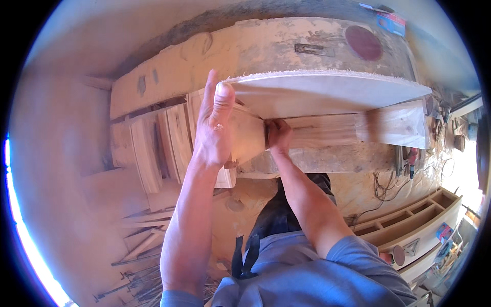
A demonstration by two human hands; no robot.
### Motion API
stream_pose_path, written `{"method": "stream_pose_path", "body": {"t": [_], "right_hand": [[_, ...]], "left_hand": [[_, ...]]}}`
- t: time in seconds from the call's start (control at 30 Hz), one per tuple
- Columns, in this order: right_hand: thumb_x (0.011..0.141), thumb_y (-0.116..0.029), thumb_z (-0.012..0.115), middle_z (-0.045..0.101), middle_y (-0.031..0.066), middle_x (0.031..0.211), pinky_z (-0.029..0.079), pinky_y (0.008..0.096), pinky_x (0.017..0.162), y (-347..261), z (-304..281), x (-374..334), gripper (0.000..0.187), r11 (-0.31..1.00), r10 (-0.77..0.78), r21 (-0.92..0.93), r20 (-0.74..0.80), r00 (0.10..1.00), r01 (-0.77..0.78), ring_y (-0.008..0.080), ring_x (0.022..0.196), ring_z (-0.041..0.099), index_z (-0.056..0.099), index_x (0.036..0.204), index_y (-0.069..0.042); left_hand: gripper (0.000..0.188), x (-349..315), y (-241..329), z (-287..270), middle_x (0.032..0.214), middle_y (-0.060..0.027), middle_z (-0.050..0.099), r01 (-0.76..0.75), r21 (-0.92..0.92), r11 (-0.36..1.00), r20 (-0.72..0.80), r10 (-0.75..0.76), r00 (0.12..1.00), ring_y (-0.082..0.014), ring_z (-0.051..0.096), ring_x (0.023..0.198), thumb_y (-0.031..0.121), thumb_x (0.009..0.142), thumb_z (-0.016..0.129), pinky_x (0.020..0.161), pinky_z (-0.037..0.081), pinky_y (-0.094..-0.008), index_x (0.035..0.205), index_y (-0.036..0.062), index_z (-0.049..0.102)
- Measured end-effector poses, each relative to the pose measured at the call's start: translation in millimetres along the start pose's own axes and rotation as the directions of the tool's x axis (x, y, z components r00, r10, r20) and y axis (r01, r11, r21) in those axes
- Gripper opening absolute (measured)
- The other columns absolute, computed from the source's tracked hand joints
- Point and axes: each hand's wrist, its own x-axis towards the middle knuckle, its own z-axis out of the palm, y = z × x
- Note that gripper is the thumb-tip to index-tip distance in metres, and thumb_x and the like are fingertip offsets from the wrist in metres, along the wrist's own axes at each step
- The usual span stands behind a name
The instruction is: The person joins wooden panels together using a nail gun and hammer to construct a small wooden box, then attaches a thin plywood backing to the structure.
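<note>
A long wooden box-like piece lies in front of me, with a pale upright panel at its far side and a wooden inner strip running along it. At its left end my left hand is raised, thumb and a finger stretched out. It appears to rest by the corner of the panel; its other fingers are hidden. My right hand reaches inside the piece, its fingers curled against a dark narrow edge beside a light board. What they grip, if anything, cannot be made out.
The workbench carries a round dark red disc. Wooden frames or boards stand at left. A compartmented wooden frame is at lower right, near cables. Thin wood strips or rods lie at lower left.
</note>
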Motion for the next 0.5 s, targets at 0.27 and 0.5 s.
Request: {"method": "stream_pose_path", "body": {"t": [0.27,0.5], "right_hand": [[0.085,-0.016,0.073,0.076,0.0128,0.078,0.054,0.0345,0.068,-3,2,-3,0.017,0.994,0.066,0.09,0.018,0.998,-0.067,0.0171,0.072,0.071,0.078,0.093,-0.001],[0.088,-0.007,0.072,0.076,0.0088,0.084,0.052,0.0313,0.067,5,3,7,0.014,0.92,0.094,0.36,0.185,0.978,-0.156,0.0119,0.074,0.065,0.075,0.096,0.004]], "left_hand": [[0.096,8,-4,0,0.164,-0.0194,0.032,-0.007,0.058,0.998,-0.03,0.009,1.0,-0.0261,0.027,0.152,0.069,0.102,0.044,0.125,0.018,-0.0377,0.164,-0.0005,0.018],[0.108,8,7,-3,0.158,-0.0265,0.039,-0.016,0.163,0.986,0.035,0.01,0.999,-0.0315,0.036,0.149,0.078,0.097,0.043,0.122,0.027,-0.0412,0.162,-0.0051,0.018]]}}
